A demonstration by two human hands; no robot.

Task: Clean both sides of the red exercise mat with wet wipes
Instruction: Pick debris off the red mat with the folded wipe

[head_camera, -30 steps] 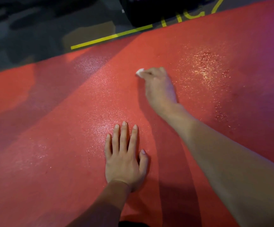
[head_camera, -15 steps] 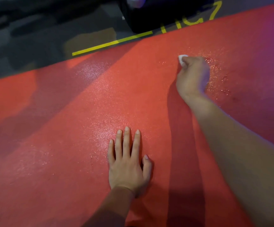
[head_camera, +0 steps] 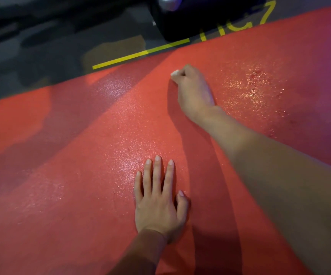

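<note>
Pressing flat on the red exercise mat [head_camera: 65, 147], my left hand [head_camera: 158, 203] has its fingers straight and slightly spread, holding nothing. My right hand [head_camera: 194, 90] reaches ahead of those fingertips, its fingers curled tight around a small white wet wipe [head_camera: 174, 73] that peeks out past the knuckles and touches the mat. To the right of that fist the mat glistens wet. Beyond the knuckles, a yellow floor line [head_camera: 138, 54] borders the mat's far edge
</note>
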